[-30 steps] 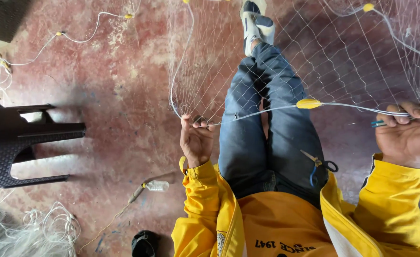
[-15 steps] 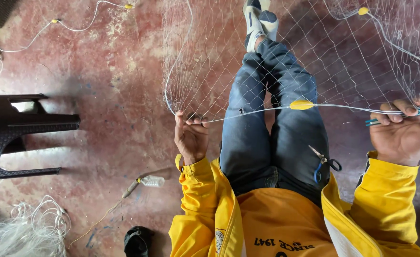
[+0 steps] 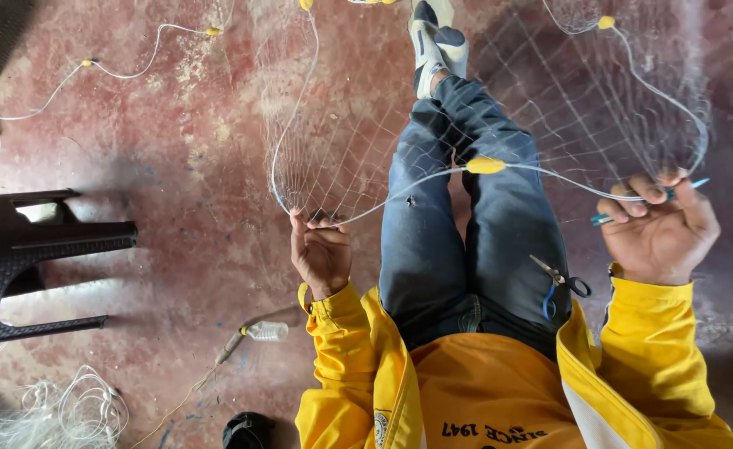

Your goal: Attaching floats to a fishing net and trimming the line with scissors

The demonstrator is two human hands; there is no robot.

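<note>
A fine white fishing net (image 3: 358,133) hangs spread over my outstretched legs in blue jeans. Its thick white edge rope (image 3: 549,176) runs between my hands, with a yellow float (image 3: 485,165) on it above my knees. My left hand (image 3: 321,249) pinches the rope and mesh at the left. My right hand (image 3: 659,229) grips the rope at the right together with a blue netting needle (image 3: 689,186). Small scissors (image 3: 559,278) with blue handles lie on my right thigh.
A dark plastic chair (image 3: 26,258) stands at the left on the reddish concrete floor. A small plastic bottle (image 3: 265,331) lies beside my left elbow. Loose white line (image 3: 59,411) is piled at bottom left. More rope with yellow floats (image 3: 212,32) trails across the floor.
The view has shifted slightly left and down. Both hands keep their hold on the rope, and the net stays stretched between them.
</note>
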